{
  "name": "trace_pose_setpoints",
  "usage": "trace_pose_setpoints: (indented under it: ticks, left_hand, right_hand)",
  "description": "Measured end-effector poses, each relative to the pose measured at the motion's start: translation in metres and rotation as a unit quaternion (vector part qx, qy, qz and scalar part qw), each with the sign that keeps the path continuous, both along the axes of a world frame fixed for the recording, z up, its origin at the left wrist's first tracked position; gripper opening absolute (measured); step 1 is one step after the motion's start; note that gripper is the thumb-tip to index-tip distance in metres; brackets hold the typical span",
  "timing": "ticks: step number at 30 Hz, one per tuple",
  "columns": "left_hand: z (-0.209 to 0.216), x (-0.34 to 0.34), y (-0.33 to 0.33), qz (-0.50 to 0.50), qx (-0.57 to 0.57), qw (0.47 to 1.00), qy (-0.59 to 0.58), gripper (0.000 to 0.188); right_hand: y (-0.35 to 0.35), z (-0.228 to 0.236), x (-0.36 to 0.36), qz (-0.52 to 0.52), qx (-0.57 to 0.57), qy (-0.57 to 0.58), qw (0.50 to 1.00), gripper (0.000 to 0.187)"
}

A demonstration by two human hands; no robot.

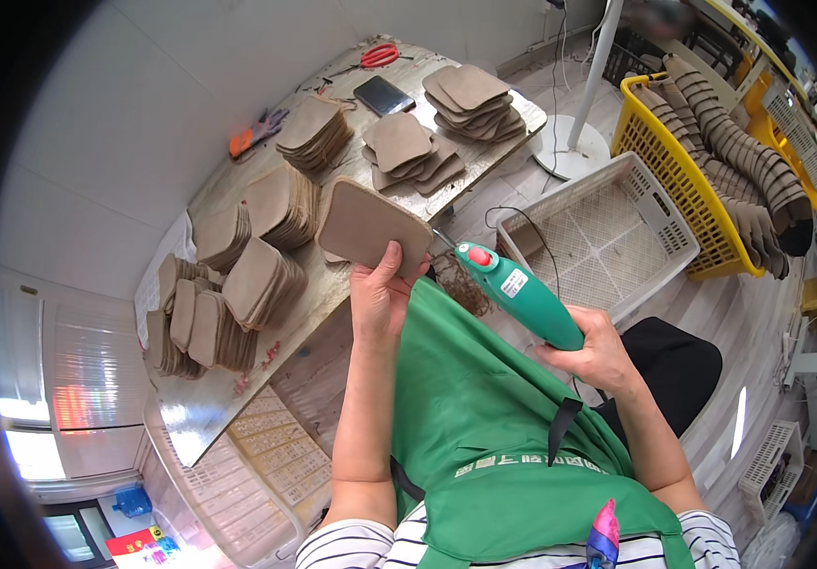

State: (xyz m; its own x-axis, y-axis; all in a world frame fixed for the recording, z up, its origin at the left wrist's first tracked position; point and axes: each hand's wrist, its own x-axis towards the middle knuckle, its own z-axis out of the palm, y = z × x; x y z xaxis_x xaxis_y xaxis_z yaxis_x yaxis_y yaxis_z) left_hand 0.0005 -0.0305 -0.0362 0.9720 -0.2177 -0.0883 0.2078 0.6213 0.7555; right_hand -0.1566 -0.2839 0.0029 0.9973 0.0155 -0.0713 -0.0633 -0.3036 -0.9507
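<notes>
My left hand (382,296) grips a tan, round-cornered flat pad (370,224) by its near edge, thumb on top, over the table's front edge. In my right hand (598,353) is a green handheld power tool (524,298) with a red button and a thin metal tip. That tip points at the pad's right edge; whether it touches is too small to tell. A dark cord hangs near the tool. Several stacks of similar pads (266,283) lie on the table, and a looser pile (406,150) sits beyond the held pad.
The worn table (332,284) also bears red-handled scissors (380,55), a black phone (385,96) and a glove (258,131). To the right stand a white crate (607,175) and a yellow basket (660,156) full of brown pieces. A white pole stand (569,147) is behind.
</notes>
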Motion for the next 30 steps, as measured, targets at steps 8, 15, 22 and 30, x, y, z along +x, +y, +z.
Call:
trace_pose_setpoints:
  ticks: [8, 15, 22, 30]
  left_hand:
    - [-0.005, -0.011, -0.013, -0.027, 0.042, 0.999, 0.009, 0.019]
    - [-0.014, -0.017, -0.009, -0.086, 0.12, 0.988, -0.055, 0.018]
    - [-0.021, -0.019, -0.004, -0.144, 0.198, 0.967, -0.065, 0.02]
    - [0.003, -0.005, 0.02, -0.186, 0.329, 0.921, -0.097, 0.024]
  right_hand:
    - [-0.003, 0.001, -0.003, 0.002, -0.005, 0.023, 1.0, 0.027]
    - [-0.003, 0.01, 0.001, -0.011, 0.023, 0.045, 0.999, 0.027]
    - [-0.012, 0.006, 0.006, -0.022, 0.099, 0.076, 0.992, 0.025]
    - [-0.029, 0.02, 0.004, -0.004, 0.06, 0.084, 0.995, 0.026]
